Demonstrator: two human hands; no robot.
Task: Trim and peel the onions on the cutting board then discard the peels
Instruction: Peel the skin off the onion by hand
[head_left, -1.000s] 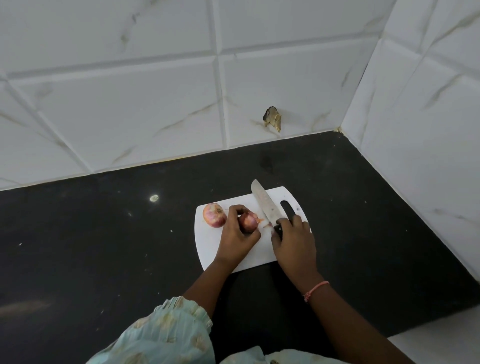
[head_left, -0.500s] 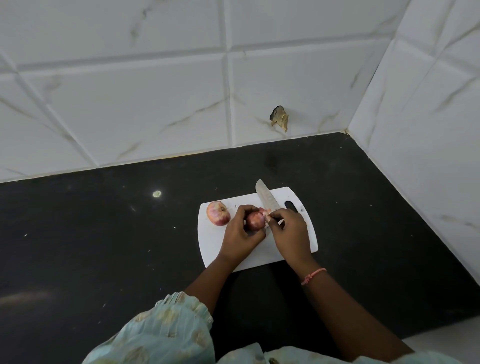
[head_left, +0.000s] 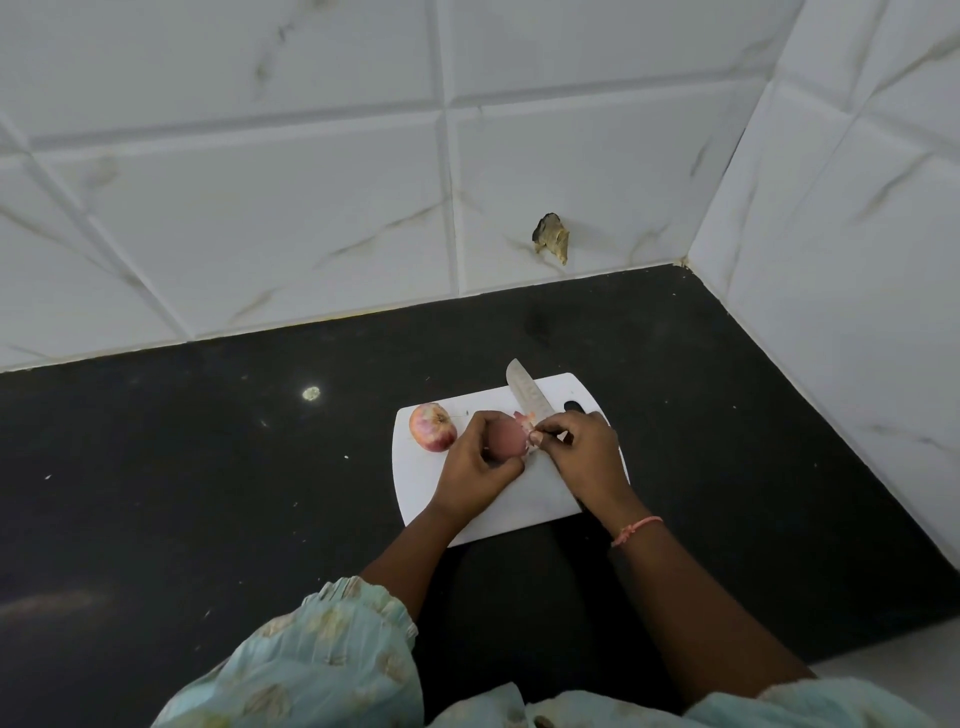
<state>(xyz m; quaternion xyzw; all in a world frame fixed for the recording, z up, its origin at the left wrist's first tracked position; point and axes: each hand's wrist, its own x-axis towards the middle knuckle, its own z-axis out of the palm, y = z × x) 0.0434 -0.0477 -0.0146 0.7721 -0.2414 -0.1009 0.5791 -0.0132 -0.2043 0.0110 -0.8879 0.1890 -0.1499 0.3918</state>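
From the head view I see my left hand (head_left: 475, 465) curled round an onion (head_left: 506, 441) over the cutting board (head_left: 519, 499), right hand (head_left: 584, 454) pinching its loose peel (head_left: 530, 428) at the onion's right end, knife (head_left: 527, 392) lying behind, second onion (head_left: 432, 427) at the board's left edge, black counter (head_left: 208, 467) beneath.
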